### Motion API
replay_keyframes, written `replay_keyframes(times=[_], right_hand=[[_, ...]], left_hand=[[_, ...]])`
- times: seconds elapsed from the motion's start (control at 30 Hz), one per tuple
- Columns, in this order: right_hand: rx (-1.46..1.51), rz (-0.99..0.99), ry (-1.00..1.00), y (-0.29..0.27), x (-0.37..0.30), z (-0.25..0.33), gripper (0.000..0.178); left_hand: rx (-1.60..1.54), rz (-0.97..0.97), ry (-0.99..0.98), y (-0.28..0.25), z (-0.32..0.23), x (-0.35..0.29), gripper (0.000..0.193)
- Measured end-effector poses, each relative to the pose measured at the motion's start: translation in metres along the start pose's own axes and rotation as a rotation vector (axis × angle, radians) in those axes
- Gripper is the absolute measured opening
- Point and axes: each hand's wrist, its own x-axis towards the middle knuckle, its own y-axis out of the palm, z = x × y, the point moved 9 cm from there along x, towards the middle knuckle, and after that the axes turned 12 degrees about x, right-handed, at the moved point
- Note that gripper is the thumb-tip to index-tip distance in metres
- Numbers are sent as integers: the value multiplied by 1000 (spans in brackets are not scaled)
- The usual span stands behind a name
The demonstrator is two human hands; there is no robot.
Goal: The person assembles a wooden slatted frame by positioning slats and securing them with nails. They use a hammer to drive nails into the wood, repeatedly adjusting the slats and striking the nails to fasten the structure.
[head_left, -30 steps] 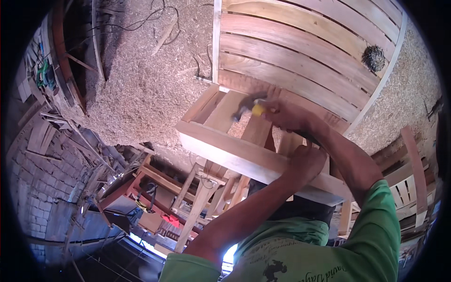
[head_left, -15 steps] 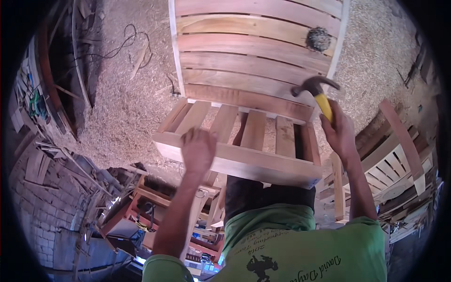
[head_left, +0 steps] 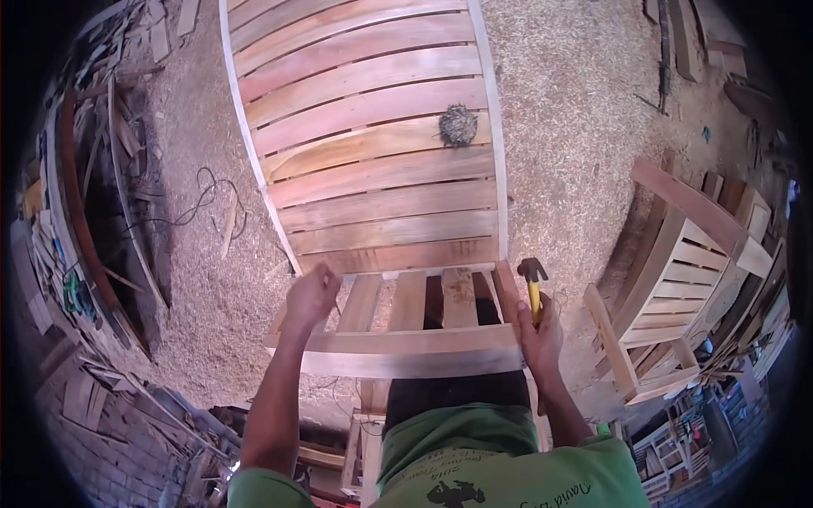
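Note:
A slatted wooden frame (head_left: pixel 406 341) stands in front of me, its near rail close to my body. My right hand (head_left: pixel 542 339) is wrapped round the yellow handle of a claw hammer (head_left: pixel 533 292), held head up beside the frame's right end. My left hand (head_left: pixel 312 298) is closed at the frame's far left corner; what its fingers hold, if anything, is hidden. Beyond the frame and up against it lies a long slatted wooden panel (head_left: pixel 381 161) with pale side rails. A round grey heap, perhaps of nails (head_left: pixel 458 125), sits on the panel's right side.
Wood shavings (head_left: pixel 567 152) cover the ground. On the left are a dark cable (head_left: pixel 190 207) and long boards (head_left: pixel 80 203). A smaller slatted piece (head_left: pixel 677 284) leans among stacked timber at the right. Wood scraps and furniture parts lie behind me.
My left hand has left the near rail for the far left corner and closed. My right hand has lowered the hammer to the frame's right end. The view has shifted, showing more of the panel.

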Motion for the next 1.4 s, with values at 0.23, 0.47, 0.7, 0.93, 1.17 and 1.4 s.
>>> replay_keyframes(times=[0.23,0.47,0.7,0.93,1.17,1.4], right_hand=[[67,-122,-76,7,-2,12,50],[135,-142,-102,13,-2,-1,55],[145,-149,-91,3,2,3,44],[181,-131,-186,15,1,-1,43],[154,-109,-176,18,-1,-8,39],[158,-99,-183,19,2,-16,39]], left_hand=[[-424,-379,433,-79,-161,128,30],[-835,-289,363,-52,-194,172,32],[171,401,328,40,-48,89,38],[9,527,325,83,96,-34,55],[-212,617,44,72,87,-34,67],[-395,249,254,69,128,-22,54]])
